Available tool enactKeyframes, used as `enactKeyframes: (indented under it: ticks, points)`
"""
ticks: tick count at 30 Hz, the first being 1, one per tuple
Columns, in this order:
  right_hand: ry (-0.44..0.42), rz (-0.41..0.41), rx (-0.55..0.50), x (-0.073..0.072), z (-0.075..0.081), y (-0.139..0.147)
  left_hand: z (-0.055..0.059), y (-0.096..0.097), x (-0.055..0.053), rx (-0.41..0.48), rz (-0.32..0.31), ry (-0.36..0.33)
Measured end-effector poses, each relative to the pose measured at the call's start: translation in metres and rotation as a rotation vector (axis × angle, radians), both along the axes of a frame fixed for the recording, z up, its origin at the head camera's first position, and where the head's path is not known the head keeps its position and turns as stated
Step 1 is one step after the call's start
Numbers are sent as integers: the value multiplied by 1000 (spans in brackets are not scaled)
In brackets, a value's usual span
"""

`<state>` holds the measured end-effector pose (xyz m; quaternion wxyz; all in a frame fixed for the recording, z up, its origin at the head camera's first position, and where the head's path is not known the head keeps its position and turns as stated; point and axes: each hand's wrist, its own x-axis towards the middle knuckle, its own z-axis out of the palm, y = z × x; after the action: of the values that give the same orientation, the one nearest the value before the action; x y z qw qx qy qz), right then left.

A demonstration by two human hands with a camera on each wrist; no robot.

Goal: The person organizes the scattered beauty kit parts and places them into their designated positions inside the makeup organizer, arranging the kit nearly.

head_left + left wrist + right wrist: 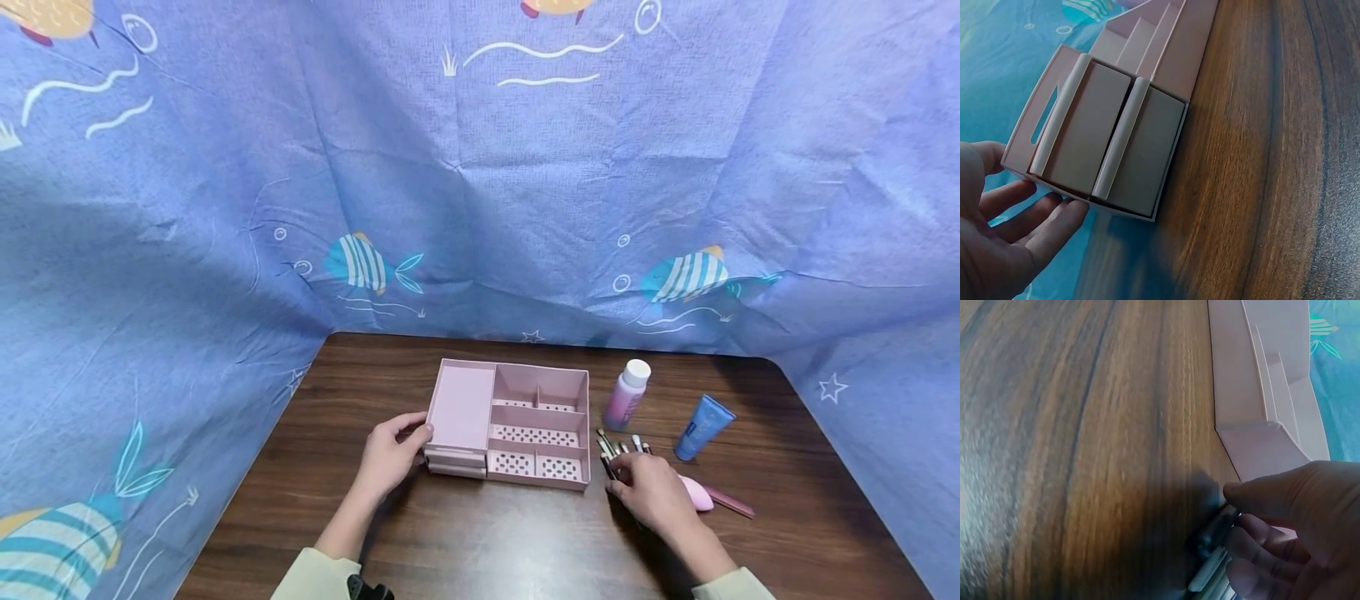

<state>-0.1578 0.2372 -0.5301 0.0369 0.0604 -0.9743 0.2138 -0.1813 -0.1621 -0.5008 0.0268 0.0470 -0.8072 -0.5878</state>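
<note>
Slim, dark-and-pale makeup brushes [604,443] are lying at the near right, a dark one being pinched by the right hand [651,490] beside a pink rounded sponge [699,493]. By the left hand [393,454], a boxy pink plastic organizer [461,408] is being gripped at its left end, usefully steadied. Neighbouring brushes are best being left loose, and the far blue plastic tube [702,429] and white-capped pink bottle [626,398] undisturbed.
</note>
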Motion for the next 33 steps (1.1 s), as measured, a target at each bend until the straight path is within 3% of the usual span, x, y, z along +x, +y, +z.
enactKeyframes:
  ticks: [14,22,33]
  points:
    - [-28,-41,23,3,4,-3,-1,-1,6,55,-13,-28]
    - [-44,-74,45,1,7,-4,-3,-2,4,61,-14,-34]
    - [-51,-55,50,-3,9,-5,-3,-3,4,71,-21,-42]
